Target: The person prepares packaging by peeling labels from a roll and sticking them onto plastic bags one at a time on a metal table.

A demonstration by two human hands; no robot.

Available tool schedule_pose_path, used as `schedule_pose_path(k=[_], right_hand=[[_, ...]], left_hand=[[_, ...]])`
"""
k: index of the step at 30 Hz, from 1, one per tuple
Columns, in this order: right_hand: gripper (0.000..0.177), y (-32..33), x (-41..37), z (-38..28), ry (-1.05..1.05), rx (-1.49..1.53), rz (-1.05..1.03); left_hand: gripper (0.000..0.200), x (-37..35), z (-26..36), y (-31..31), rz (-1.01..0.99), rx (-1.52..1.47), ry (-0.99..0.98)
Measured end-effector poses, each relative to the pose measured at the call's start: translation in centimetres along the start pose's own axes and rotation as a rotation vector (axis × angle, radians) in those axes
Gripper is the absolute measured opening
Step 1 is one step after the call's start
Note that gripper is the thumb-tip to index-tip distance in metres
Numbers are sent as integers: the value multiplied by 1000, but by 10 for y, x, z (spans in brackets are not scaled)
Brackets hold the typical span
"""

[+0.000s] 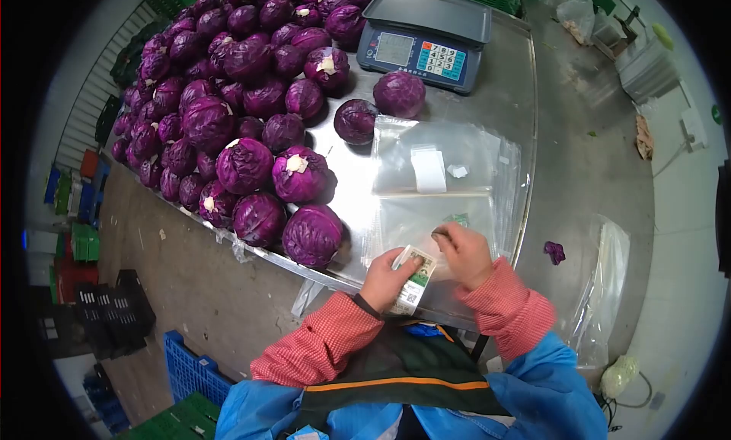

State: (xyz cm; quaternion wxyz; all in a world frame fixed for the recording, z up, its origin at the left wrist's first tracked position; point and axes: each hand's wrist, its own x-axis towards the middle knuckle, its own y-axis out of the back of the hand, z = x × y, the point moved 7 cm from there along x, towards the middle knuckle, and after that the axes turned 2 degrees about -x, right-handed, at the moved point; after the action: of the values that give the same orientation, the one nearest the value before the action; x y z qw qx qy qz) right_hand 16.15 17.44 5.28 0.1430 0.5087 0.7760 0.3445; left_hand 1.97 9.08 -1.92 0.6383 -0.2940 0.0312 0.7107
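My left hand (387, 282) is closed around a small stack of printed labels (412, 295) in green, white and cream, thumb on top, at the table's near edge. Just to its right is my right hand (467, 256), raised over the bags with its fingertips pinched together. What lies between those fingertips, if anything, is too small to tell. Beneath and beyond both hands lies a pile of clear plastic bags (396, 147). White paper slips (428, 170) and a crumpled white scrap (457, 170) rest on the bags.
Many purple cabbages (246, 166) are heaped on the left of the metal table (512, 82). Two cabbages sit beyond the bags, near a digital scale (426, 36). A purple leaf (554, 252) lies to the right. A blue pallet (194, 371) stands at lower left.
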Motion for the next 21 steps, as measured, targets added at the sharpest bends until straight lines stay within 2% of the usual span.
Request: schedule_pose_path(k=[3, 6, 10, 12, 13, 15, 18, 21], right_hand=[[20, -14, -1, 9, -272, 330, -265], [23, -31, -10, 5, -194, 307, -341], [25, -21, -8, 1, -160, 160, -165], [25, -12, -4, 14, -175, 139, -78], [24, -13, -1, 23, -245, 207, -115], [21, -16, 3, 38, -384, 344, -183], [20, -49, -23, 28, -456, 663, -538], [20, -54, -25, 25, -385, 538, -416]], left_hand=[[26, -4, -7, 12, 59, -126, 95], [25, -1, -3, 11, 46, -90, 43], [32, 2, -8, 12, 127, -37, 147], [34, -4, -18, 4, 9, 7, 156], [34, -9, -23, 0, -49, 30, 160], [33, -12, -22, 4, 5, -21, 139], [28, -8, -15, 7, 34, -87, 55], [28, -5, -4, 13, 78, -49, 70]])
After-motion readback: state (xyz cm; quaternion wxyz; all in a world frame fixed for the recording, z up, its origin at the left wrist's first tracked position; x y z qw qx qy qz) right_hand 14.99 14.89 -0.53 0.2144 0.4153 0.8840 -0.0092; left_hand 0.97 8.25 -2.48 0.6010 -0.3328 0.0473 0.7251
